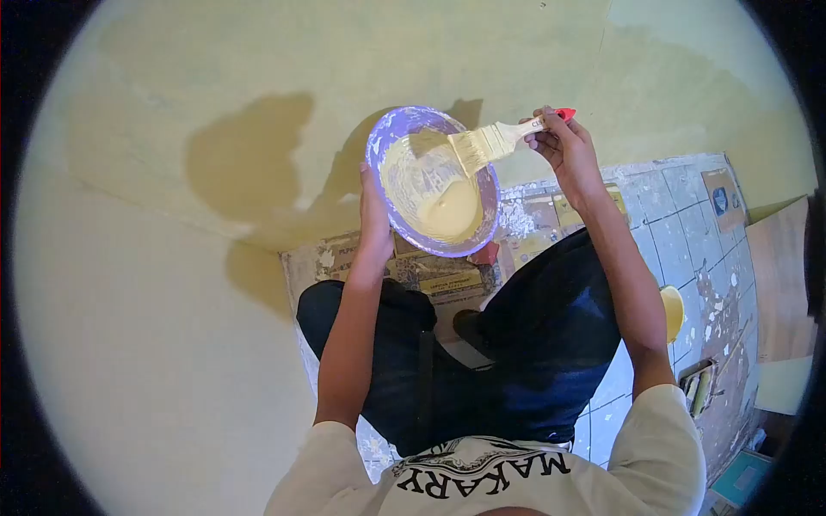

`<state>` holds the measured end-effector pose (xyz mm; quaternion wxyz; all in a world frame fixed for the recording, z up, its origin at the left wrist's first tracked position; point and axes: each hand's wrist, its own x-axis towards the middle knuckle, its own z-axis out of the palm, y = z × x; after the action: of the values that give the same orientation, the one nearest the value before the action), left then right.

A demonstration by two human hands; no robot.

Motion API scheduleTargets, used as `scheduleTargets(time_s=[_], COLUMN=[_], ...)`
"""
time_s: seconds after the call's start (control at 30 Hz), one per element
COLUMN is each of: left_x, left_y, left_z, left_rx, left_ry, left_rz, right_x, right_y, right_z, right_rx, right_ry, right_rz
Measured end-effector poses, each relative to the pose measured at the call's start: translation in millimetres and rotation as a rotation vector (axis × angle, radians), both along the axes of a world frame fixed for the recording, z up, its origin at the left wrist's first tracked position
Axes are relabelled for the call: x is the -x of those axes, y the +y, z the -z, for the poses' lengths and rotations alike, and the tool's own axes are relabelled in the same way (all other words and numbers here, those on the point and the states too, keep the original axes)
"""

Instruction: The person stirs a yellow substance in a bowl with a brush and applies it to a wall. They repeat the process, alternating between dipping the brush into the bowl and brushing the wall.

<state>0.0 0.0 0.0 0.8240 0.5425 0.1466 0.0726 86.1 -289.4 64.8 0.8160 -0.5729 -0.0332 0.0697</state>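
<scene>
Indoor room under decoration; whether a home cannot be told. Evidence: a yellow wall (284, 52) with uneven darker patches behind the purple bowl (492, 206); pale paint (452, 215) inside the bowl; a coated brush (494, 143) above its mouth; stained cardboard (344, 255) beneath it; paint-splashed floor tiles (675, 236) to its right.

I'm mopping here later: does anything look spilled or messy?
Yes: white splotches speckle the tiled floor, right of the bowl. They look like drips and stand out against the plainer tiles; wet or dry, I can't tell.
</scene>
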Motion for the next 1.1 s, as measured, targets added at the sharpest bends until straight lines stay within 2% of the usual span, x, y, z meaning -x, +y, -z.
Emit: scheduleTargets(time_s=[0.07,0.1,0.17,0.23,0.3,0.33,0.37,0.47,0.57,0.8,0.9,0.97,1.1], left_x=[-1,-17,-11,10,16,11,4,-10,-7,-11,-10,-13,-17], left_y=[1,-29,-46,-31,-19,-14,-6,11,8,7,6,12,12], left_z=[4,13,19,20,24,31,37,31,6,15,9,14,19], left_rx=[-0.002,0.073,-0.089,-0.153,-0.210,-0.174,-0.141,-0.169,-0.107,-0.099,-0.129,-0.116,-0.151], left_ry=[-0.021,-0.068,-0.090,-0.022,0.021,0.006,-0.015,-0.021,-0.024,-0.045,-0.043,0.008,-0.030], left_rz=[-0.021,-0.024,-0.078,-0.062,-0.044,-0.025,-0.006,-0.011,0.046,0.063,0.032,0.083,0.018], right_x=[-1,-13,-3,29,49,47,43,39,35,36,35,35,33], right_y=[1,-21,-21,8,35,47,58,81,84,79,76,74,67], right_z=[3,-10,-15,-5,-10,-4,-2,-1,10,4,-3,-11,-22], right_rx=[0.081,0.155,0.458,0.502,0.666,0.681,0.675,0.879,0.841,0.912,0.900,0.820,0.677], right_ry=[-0.058,-0.106,-0.412,-0.363,-0.522,-0.697,-0.698,-0.786,-0.939,-0.949,-0.933,-0.850,-0.734], right_rz=[0.020,0.018,-0.140,-0.185,-0.320,-0.322,-0.317,-0.437,-0.400,-0.419,-0.410,-0.340,-0.262])
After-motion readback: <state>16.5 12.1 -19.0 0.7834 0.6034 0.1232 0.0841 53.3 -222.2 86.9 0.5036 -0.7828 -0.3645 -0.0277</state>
